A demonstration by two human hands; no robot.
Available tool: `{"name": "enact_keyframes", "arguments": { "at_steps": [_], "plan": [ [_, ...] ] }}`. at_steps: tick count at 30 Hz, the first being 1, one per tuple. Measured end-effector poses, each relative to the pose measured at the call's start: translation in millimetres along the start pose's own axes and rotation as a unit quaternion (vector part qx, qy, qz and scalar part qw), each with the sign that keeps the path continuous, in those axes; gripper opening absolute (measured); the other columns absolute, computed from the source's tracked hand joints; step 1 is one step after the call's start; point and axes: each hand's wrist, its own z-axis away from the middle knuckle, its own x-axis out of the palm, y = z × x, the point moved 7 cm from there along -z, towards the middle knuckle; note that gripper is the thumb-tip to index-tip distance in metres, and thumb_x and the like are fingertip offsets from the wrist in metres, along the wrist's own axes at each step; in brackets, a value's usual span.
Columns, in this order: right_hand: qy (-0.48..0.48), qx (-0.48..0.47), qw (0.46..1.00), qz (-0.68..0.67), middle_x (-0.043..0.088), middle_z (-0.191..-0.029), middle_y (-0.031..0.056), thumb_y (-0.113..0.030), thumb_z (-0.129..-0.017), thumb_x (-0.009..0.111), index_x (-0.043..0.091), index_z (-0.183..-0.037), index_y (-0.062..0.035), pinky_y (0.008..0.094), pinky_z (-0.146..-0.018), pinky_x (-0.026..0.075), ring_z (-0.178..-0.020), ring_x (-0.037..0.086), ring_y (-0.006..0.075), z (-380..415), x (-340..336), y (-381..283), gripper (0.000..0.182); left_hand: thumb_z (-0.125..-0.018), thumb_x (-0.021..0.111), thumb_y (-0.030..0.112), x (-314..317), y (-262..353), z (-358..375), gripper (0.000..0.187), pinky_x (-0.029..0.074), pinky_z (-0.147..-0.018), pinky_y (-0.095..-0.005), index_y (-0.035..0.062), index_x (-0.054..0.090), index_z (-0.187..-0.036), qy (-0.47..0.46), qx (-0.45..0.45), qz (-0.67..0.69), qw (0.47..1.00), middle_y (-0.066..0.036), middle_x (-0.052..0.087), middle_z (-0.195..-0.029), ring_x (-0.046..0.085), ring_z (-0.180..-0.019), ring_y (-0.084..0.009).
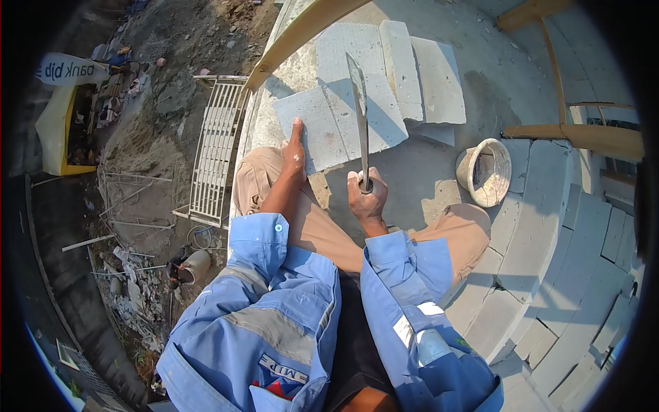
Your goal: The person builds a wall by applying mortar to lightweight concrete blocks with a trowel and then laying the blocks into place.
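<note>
My left hand is at the left edge of a light grey aerated concrete block, one digit stretched along its face and the other fingers partly hidden. My right hand is wrapped around the handle of a machete, its long blade pointing away from me, upright and over the blocks. A line crosses the top face of the near block, to the left of the blade. Behind it lie another flat block, a narrow block and a wide block. My knees are spread on either side.
A mortar-stained bucket stands to the right, beside a block wall. A wooden pole slants over the ledge at upper left. Beyond the ledge's left edge are a slatted metal frame and rubble ground far below.
</note>
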Motion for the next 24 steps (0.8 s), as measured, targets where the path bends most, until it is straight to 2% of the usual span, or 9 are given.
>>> {"name": "enact_keyframes", "arguments": {
  "at_steps": [1,3,5,11,14,15,17,20,24],
  "plan": [
    [0.014,-0.043,0.999,-0.008,0.058,-0.06,0.0165,-0.016,-0.089,0.065,0.052,-0.075,0.0,0.0404,-0.048,0.042,-0.048,0.057,0.0253,0,-3,-5,0.025,-0.09,0.064,0.06,0,2,-1,0.082,0.052,-0.094,-0.0358,-0.004,0.047,-0.139,-0.001,0.002,0.0,1.0,-0.016,0.06,-0.127,0.064,-0.11,-0.0253],
    [-0.01,0.04,0.999,0.015,0.057,-0.061,0.0169,-0.015,-0.088,0.065,0.052,-0.075,0.0008,0.0415,-0.051,0.044,-0.05,0.058,0.0284,6,14,35,0.024,-0.089,0.063,0.061,-1,-1,-2,0.081,0.05,-0.096,-0.0343,-0.0012,0.049,-0.138,-0.004,-0.002,0.002,1.0,-0.014,0.061,-0.127,0.062,-0.114,-0.0243],
    [-0.047,0.083,0.981,0.167,0.052,-0.059,0.0148,-0.013,-0.087,0.065,0.052,-0.075,0.0004,0.0404,-0.053,0.044,-0.051,0.055,0.0268,-1,21,42,0.023,-0.089,0.064,0.062,0,-1,-6,0.082,0.051,-0.095,-0.0348,-0.0014,0.049,-0.138,-0.002,0.011,-0.007,1.0,-0.014,0.061,-0.127,0.063,-0.112,-0.0244],
    [0.017,0.067,0.997,-0.034,0.061,-0.068,0.0245,-0.022,-0.085,0.067,0.056,-0.075,0.0038,0.0453,-0.055,0.044,-0.057,0.061,0.0373,5,-2,5,0.03,-0.087,0.064,0.064,-3,-6,-13,0.087,0.05,-0.097,-0.0387,-0.0038,0.049,-0.139,-0.024,0.018,0.013,0.999,-0.016,0.06,-0.129,0.063,-0.111,-0.0272],
    [-0.063,0.143,0.983,0.097,0.054,-0.057,0.0123,-0.023,-0.084,0.069,0.054,-0.071,0.001,0.0414,-0.053,0.042,-0.05,0.051,0.0249,4,19,51,0.032,-0.087,0.063,0.065,-1,-8,-8,0.089,0.049,-0.1,-0.0406,-0.005,0.047,-0.14,-0.026,0.014,0.006,1.0,-0.018,0.059,-0.132,0.063,-0.114,-0.0289],
    [-0.061,0.138,0.984,0.095,0.054,-0.057,0.0123,-0.023,-0.084,0.069,0.054,-0.071,0.001,0.0414,-0.053,0.042,-0.05,0.051,0.0249,2,18,49,0.032,-0.088,0.063,0.065,-3,-8,-13,0.088,0.049,-0.1,-0.0408,-0.0047,0.048,-0.139,-0.013,0.006,-0.005,1.0,-0.018,0.06,-0.131,0.063,-0.114,-0.0289],
    [-0.047,0.112,0.989,0.086,0.061,-0.068,0.0241,-0.021,-0.085,0.065,0.056,-0.077,0.0041,0.0453,-0.055,0.045,-0.055,0.059,0.0383,3,14,36,0.028,-0.087,0.063,0.065,-7,-8,-25,0.088,0.049,-0.099,-0.041,-0.0046,0.049,-0.139,-0.005,0.004,-0.013,1.0,-0.018,0.06,-0.13,0.063,-0.113,-0.029],
    [-0.008,0.076,0.997,-0.02,0.062,-0.07,0.0263,-0.024,-0.084,0.065,0.057,-0.08,0.0044,0.0483,-0.058,0.046,-0.059,0.06,0.0419,4,-3,-3,0.03,-0.087,0.063,0.066,-14,-22,-24,0.088,0.05,-0.099,-0.0415,-0.0046,0.049,-0.138,0.004,-0.017,-0.016,1.0,-0.018,0.061,-0.129,0.064,-0.112,-0.0292],
    [0.005,0.014,1.0,-0.017,0.06,-0.065,0.0211,-0.021,-0.085,0.066,0.057,-0.078,0.0019,0.0452,-0.057,0.047,-0.057,0.06,0.0361,6,1,15,0.026,-0.087,0.064,0.066,-5,-10,-15,0.09,0.05,-0.098,-0.0421,-0.0056,0.048,-0.139,-0.016,0.007,0.005,1.0,-0.019,0.061,-0.128,0.063,-0.112,-0.03]
  ]
}}
